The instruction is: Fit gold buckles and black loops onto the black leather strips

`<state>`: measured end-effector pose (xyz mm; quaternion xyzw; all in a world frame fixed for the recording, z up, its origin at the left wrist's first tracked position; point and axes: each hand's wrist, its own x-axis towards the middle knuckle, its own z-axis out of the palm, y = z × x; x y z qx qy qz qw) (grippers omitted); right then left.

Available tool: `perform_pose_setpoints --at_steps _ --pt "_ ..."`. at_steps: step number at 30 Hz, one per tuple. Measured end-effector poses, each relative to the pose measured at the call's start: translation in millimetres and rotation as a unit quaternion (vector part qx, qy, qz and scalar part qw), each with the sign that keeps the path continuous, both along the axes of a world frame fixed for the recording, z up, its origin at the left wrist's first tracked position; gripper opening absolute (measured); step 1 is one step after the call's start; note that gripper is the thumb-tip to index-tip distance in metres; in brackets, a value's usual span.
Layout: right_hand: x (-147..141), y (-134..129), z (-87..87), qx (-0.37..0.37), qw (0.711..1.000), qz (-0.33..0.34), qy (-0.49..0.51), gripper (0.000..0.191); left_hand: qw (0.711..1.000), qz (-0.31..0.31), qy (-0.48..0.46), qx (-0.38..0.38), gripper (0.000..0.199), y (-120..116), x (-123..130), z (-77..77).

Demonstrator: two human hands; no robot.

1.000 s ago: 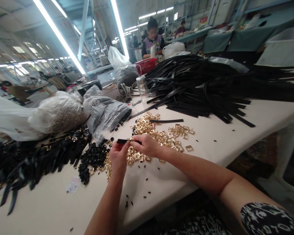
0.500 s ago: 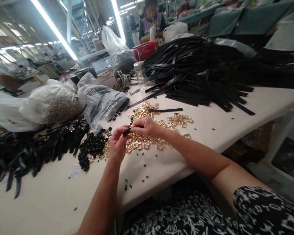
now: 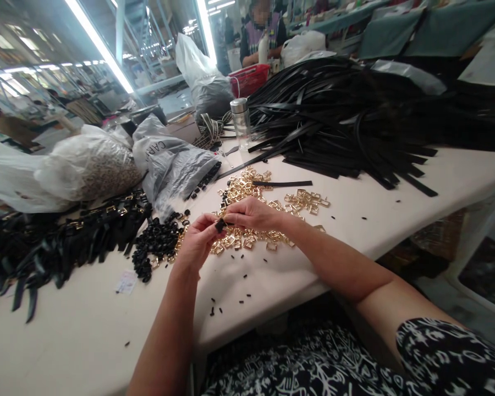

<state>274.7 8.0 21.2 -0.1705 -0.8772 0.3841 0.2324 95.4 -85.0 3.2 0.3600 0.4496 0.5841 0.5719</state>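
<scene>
Between my two hands is a short black strap (image 3: 220, 225), its end showing at my left fingertips. My left hand (image 3: 200, 236) pinches it from the left; my right hand (image 3: 253, 213) grips it from the right, covering most of it. A bit of gold shows by the fingertips, but I cannot tell whether it is a buckle on the strap. Under and around my hands lie gold rectangular buckles (image 3: 247, 184). Left of them is a heap of small black loops (image 3: 157, 242). One loose black strap (image 3: 286, 183) lies across the buckles.
Long black straps (image 3: 313, 118) are piled at the back right. A glass bottle (image 3: 241, 126) stands beside them. Plastic bags (image 3: 169, 159) and finished-looking buckled straps (image 3: 61, 242) lie at left. A person (image 3: 264, 33) sits beyond a red basket (image 3: 249, 77).
The strap's end has turned and shows as a shorter, squarer piece at my fingertips. Both hands stay close together over the buckles. The view has shifted slightly.
</scene>
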Motion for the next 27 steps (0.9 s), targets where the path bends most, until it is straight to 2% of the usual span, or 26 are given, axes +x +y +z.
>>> perform_pose_setpoints --at_steps 5,7,10,12,15,17,22,25,27 --pt "3 9 -3.2 0.196 0.976 -0.095 -0.033 0.041 0.996 0.036 0.077 0.002 0.023 2 -3 -1.2" --pt "3 10 -5.1 0.239 0.964 -0.105 -0.050 0.040 0.992 0.028 0.121 0.002 0.020 3 -5 -3.5" --pt "3 10 -6.7 0.262 0.959 -0.103 -0.046 0.038 0.988 0.017 0.152 -0.016 0.018 5 -4 -7.7" --pt "2 9 -5.6 0.269 0.957 -0.106 -0.006 0.032 0.992 0.038 0.119 -0.025 0.018 6 1 -9.5" --pt "4 8 -1.7 0.282 0.944 -0.154 0.075 0.021 0.996 0.088 0.020 -0.028 0.022 7 12 -9.5" --pt "4 6 -0.3 0.272 0.942 -0.175 0.093 0.019 0.993 0.110 -0.030 -0.025 0.024 8 18 -8.8" --pt "-2 0 -6.6 0.178 0.977 -0.120 0.016 0.021 0.983 0.150 -0.101 -0.015 0.027 11 21 -9.9" --pt "-8 -3 -11.8 0.110 0.983 -0.147 0.002 0.024 0.980 0.164 -0.111 -0.008 0.027 12 21 -11.9" --pt "-12 -5 -14.2 0.067 0.988 -0.134 0.027 0.025 0.982 0.156 -0.102 -0.006 0.026 12 22 -13.2"
